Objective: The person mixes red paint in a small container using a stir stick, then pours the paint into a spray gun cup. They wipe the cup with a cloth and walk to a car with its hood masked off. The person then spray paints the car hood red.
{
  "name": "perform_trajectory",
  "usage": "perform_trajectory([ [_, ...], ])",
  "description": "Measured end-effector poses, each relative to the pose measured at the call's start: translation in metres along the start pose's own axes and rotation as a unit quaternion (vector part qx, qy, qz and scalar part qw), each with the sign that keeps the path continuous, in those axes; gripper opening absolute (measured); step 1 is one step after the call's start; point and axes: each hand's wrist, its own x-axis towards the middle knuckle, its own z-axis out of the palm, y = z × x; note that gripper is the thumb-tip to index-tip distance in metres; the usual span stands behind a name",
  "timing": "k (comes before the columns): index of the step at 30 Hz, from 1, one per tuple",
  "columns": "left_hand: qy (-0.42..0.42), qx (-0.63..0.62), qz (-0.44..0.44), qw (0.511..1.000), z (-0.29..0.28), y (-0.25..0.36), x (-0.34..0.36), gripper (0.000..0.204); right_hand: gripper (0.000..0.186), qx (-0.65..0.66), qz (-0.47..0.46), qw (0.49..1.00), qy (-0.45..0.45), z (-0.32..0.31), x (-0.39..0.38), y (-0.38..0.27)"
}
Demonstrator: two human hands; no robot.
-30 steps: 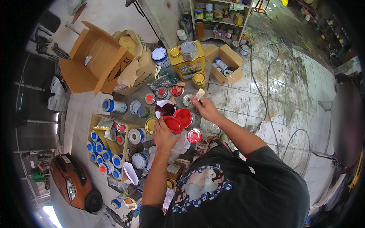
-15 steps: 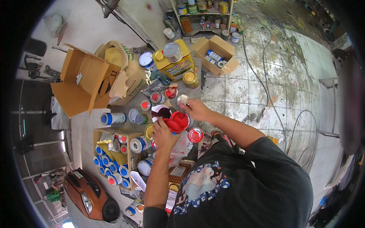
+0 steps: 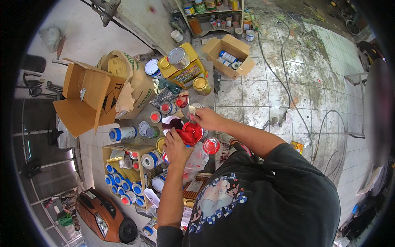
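The left hand (image 3: 177, 147) has its grip curled around the rim of an open round can of bright red paint (image 3: 188, 137), which is tilted against or just over a second open round can of red paint (image 3: 198, 131); whether the rims touch is unclear. The right hand (image 3: 207, 119) has its grip pressed together on a pale, flat, stick-like piece (image 3: 192, 110) beside the second can, its lower end hidden.

Close around them crowd a white-lined container of dark maroon paint (image 3: 177, 123), a closed can with a red-and-white lid (image 3: 211, 145), crumpled clear plastic (image 3: 198, 158) and a wooden-looking box (image 3: 128, 147) packed with blue-capped white cans (image 3: 119, 180). The left hand and forearm hide part of this cluster.

Beyond stand a yellow rectangular metal tin (image 3: 181, 76), carrying a grey round metal can (image 3: 178, 57), and a small open brown cardboard box (image 3: 226, 53). The yellow tin bears large dark printed lettering; the large open brown cardboard box (image 3: 86, 92) has black printed marks, and the tan paper sack (image 3: 142, 88) behind it green lettering.
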Motion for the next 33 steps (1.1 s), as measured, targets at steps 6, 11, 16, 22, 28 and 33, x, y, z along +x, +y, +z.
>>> perform_trajectory([
  [6,0.017,-0.012,0.010,1.000,0.001,-0.002,-0.001,0.111,0.021,-0.002,0.008,1.000,-0.019,0.001,0.002,-0.004],
  [11,0.031,-0.024,0.018,0.999,0.000,-0.002,-0.005,0.109,0.019,-0.009,-0.002,0.999,-0.041,0.001,0.003,-0.004],
  [16,0.034,-0.042,0.014,0.998,-0.001,-0.002,-0.009,0.115,0.019,-0.028,-0.007,0.996,-0.084,-0.002,0.002,-0.019],
  [22,0.062,-0.038,0.033,0.997,0.002,-0.008,-0.011,0.117,0.021,-0.057,-0.037,0.995,-0.073,0.002,0.003,-0.015],
  [28,0.103,-0.201,0.036,0.974,0.009,-0.028,-0.019,0.113,0.024,-0.085,0.049,0.992,-0.082,0.006,0.003,-0.013],
  [33,0.150,-0.240,0.055,0.957,0.008,-0.038,-0.032,0.111,0.023,-0.068,0.050,0.996,-0.043,0.019,-0.001,0.017],
])
